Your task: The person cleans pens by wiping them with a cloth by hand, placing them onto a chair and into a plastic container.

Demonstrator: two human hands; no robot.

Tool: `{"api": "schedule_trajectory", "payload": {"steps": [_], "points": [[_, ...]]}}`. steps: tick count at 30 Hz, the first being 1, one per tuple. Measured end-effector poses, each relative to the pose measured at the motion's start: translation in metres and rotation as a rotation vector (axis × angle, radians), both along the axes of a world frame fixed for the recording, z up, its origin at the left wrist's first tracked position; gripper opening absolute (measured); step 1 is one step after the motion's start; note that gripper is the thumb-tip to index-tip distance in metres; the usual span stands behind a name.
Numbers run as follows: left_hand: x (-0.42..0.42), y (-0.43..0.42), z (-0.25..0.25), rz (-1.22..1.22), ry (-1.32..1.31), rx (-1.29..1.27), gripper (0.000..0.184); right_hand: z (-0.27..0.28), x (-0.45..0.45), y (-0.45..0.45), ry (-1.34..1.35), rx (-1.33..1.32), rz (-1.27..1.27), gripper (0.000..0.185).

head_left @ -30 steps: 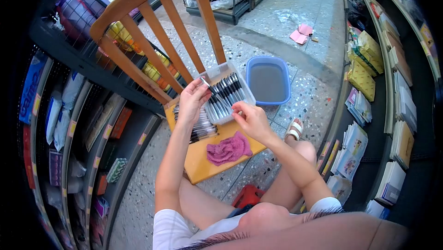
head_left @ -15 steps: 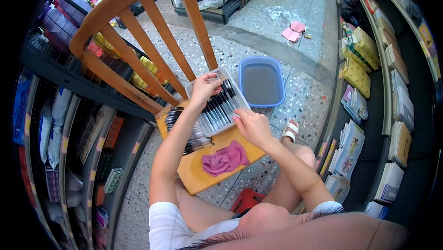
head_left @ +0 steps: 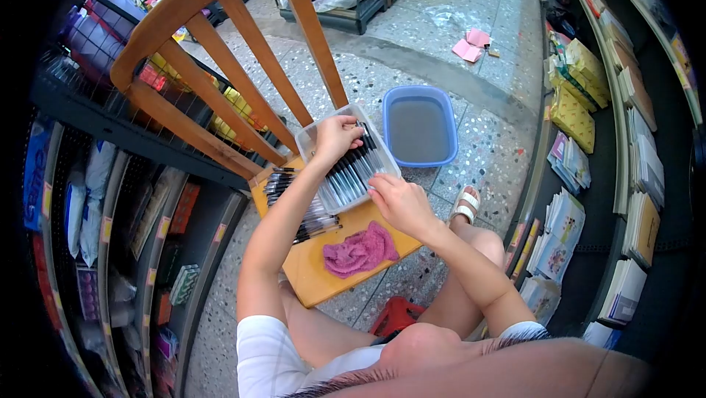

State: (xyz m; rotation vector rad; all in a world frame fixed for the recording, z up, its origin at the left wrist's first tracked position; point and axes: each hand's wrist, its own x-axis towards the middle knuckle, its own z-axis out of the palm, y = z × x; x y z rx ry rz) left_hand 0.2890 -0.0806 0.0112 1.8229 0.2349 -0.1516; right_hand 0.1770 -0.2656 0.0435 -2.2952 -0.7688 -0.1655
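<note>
A clear plastic box [head_left: 304,141] sits on the seat of a wooden chair [head_left: 312,280]. Inside it lies a row of pens [head_left: 344,183] with black caps and clear barrels. My left hand [head_left: 334,141] reaches into the box's far end, fingers pinched on a pen among the black caps. At the box's near right edge, my right hand [head_left: 401,205] has thumb and fingers closed on the rim; its palm side is hidden. More loose pens [head_left: 312,223] lie beside the box, partly behind my left forearm. A crumpled pink cloth [head_left: 360,249] rests on the seat in front.
A blue basin [head_left: 451,141] of greyish water stands on the floor right of the chair. Shelves of notebooks [head_left: 557,236] run along the right, and shelves of packaged goods [head_left: 95,177] along the left. Pink paper [head_left: 471,47] lies on the floor ahead.
My left hand has shifted slightly to the right and down over the pen caps, its fingers curling further in. My right hand stays at the box's edge.
</note>
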Motion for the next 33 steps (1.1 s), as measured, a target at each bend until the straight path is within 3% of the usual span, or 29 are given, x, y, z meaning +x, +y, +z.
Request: {"api": "schedule_trajectory", "payload": {"steps": [9, 12, 15, 18, 24, 29, 33], "points": [[-0.008, 0.002, 0.013, 0.013, 0.021, -0.030, 0.038, 0.000, 0.000, 0.000, 0.015, 0.009, 0.020, 0.013], [-0.024, 0.013, 0.034, 0.078, -0.067, -0.051, 0.036, 0.000, -0.002, 0.004, -0.071, 0.134, 0.035, 0.010], [-0.069, 0.032, 0.069, 0.203, -0.198, -0.177, 0.032, 0.008, -0.007, 0.011, -0.129, 0.244, 0.113, 0.010], [-0.126, 0.050, 0.086, 0.373, -0.220, -0.242, 0.029, 0.007, -0.015, 0.023, -0.187, 0.299, 0.376, 0.008], [-0.207, 0.080, 0.017, 0.518, -0.140, -0.281, 0.027, -0.023, -0.041, 0.053, -0.211, -0.098, 0.654, 0.009], [-0.240, 0.095, -0.037, 0.545, -0.083, -0.301, 0.025, -0.062, -0.042, 0.077, -0.114, -0.105, 0.495, 0.008], [-0.254, 0.095, -0.035, 0.566, -0.089, -0.317, 0.024, -0.066, -0.049, 0.095, -0.150, -0.264, 0.491, 0.010]]}}
